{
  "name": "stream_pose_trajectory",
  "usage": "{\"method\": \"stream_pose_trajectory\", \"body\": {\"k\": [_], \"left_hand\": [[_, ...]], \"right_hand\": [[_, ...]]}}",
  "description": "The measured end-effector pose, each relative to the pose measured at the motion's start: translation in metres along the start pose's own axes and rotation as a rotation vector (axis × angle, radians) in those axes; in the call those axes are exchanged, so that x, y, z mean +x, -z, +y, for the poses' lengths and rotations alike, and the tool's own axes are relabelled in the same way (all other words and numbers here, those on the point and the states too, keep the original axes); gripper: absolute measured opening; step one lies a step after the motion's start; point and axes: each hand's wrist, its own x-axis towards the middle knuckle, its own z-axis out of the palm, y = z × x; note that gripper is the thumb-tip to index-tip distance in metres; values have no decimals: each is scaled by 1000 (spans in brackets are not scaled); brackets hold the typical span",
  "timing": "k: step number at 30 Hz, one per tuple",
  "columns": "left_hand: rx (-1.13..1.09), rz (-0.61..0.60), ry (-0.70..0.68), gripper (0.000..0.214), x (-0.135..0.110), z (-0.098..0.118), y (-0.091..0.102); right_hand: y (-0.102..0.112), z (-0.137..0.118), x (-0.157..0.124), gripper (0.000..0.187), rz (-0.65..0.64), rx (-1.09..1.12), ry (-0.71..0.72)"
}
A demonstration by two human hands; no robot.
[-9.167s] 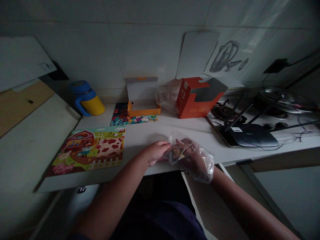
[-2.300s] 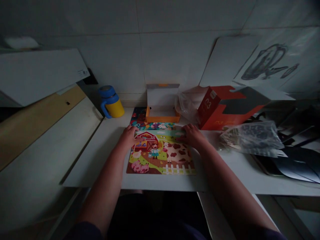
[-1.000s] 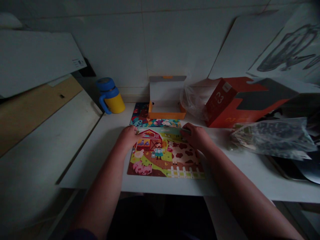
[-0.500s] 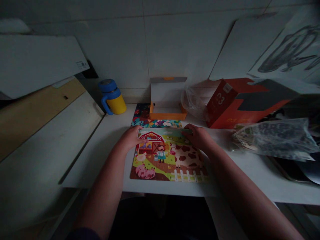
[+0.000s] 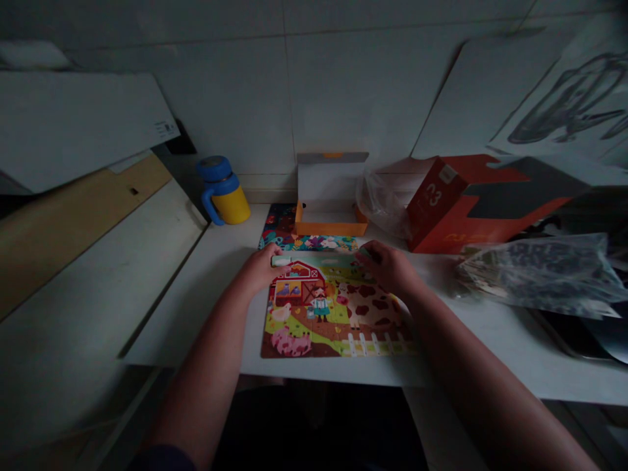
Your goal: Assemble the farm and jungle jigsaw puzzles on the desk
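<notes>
A farm jigsaw puzzle [image 5: 321, 330] lies on the white table, showing a red barn, a farmer, a spotted cow and a pig. At its upper left corner my left hand [image 5: 261, 271] is closed on a pale green puzzle piece [image 5: 281, 261], which looks tilted up. My right hand [image 5: 392, 269] is closed at the upper right edge, its fingertips pinching a dark green puzzle piece, mostly hidden by the fingers. Behind the puzzle lies a dark, colourful picture sheet [image 5: 277, 229], partly under an open orange box [image 5: 330, 229].
A blue and yellow jug [image 5: 229, 199] stands at the back left. White and tan boards [image 5: 98, 229] lean along the left. To the right are a red box [image 5: 441, 209], crumpled clear plastic [image 5: 383, 203] and a filled plastic bag [image 5: 544, 275]. The tiled wall rises behind.
Both hands have drawn their fingers together at the puzzle's top corners, and the pieces there now look raised. The puzzle has shifted slightly to the right. The view moved a little too.
</notes>
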Motion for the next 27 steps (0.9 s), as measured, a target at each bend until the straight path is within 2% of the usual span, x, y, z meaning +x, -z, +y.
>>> {"method": "stream_pose_trajectory", "body": {"k": [3,6,11,15,19,23,27], "left_hand": [[-122,-27,15,24,2,-4,3],[-259,-27,69,29,3,-1,7],[-550,4,103,38,-1,20,5],[-695,-54,77,32,-6,37,-8],[-764,-71,87,34,-6,44,-25],[-753,-109,114,35,-4,44,-36],[-695,-175,71,26,-4,43,-41]], "right_hand": [[-2,-1,0,46,-42,150,-44],[-6,-1,0,51,-115,336,-88],[-14,0,-1,54,-165,575,-154],[-16,1,-2,52,-182,612,-139],[-14,-1,-4,49,-209,592,-97],[-12,-8,-6,44,-229,452,18],[-14,-13,-8,46,-236,390,6]]}}
